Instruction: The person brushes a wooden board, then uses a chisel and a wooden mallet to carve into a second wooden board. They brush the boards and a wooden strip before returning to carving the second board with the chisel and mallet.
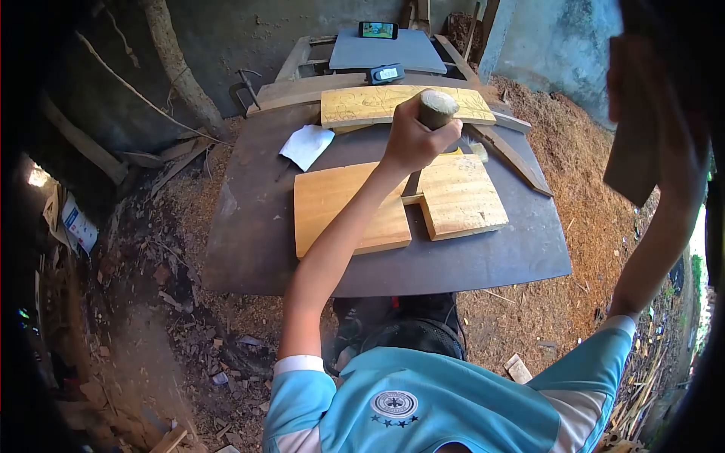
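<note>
My left hand (414,140) is wrapped round the thick handle of a chisel (439,106), held upright with its pale round end facing up. The chisel's dark blade (413,183) comes down at the gap between a wider wooden board (340,204) and a smaller one (464,200). A narrow strip of wood bridges that gap. Raised high at the far right, my right hand (671,128) grips a flat-faced block of wood (633,155); deep shadow hides its upper part.
Beyond the boards on the dark table (249,219) lies a plank with drawn lines (355,106). A white paper (307,146), a wooden strip (510,157), a black device (386,74) and a propped phone (377,30) are around it. Wood shavings cover the ground.
</note>
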Demonstrator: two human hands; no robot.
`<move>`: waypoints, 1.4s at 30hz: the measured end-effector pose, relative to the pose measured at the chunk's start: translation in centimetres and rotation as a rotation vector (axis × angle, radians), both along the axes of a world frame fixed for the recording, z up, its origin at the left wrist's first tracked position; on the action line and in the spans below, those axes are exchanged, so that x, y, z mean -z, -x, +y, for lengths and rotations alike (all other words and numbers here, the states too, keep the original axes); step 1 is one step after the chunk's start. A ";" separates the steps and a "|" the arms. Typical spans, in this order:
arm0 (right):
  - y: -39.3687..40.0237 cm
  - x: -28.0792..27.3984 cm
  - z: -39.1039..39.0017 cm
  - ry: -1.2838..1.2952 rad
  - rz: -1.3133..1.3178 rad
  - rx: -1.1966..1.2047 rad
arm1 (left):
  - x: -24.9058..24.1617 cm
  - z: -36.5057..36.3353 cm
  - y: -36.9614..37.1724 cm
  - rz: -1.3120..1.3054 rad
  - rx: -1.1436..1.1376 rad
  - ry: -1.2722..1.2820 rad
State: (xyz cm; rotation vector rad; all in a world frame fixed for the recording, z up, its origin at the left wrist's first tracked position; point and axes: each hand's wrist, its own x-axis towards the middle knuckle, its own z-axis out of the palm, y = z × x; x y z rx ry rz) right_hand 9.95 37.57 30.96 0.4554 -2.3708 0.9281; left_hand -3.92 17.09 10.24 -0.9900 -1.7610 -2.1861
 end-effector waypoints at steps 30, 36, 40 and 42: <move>0.9 2.1 0.2 0.198 -0.101 -0.208 | 0.4 0.2 0.5 0.073 0.024 -0.013; -1.3 7.7 -5.5 -0.225 -0.508 -0.127 | 0.4 0.2 0.3 -0.002 0.008 0.009; -2.9 5.1 -3.6 -0.040 -0.410 -0.046 | 0.8 0.4 0.7 -0.014 0.035 -0.018; -1.9 3.5 -2.2 0.092 -0.249 -0.052 | 0.7 0.4 0.5 -0.004 0.031 -0.020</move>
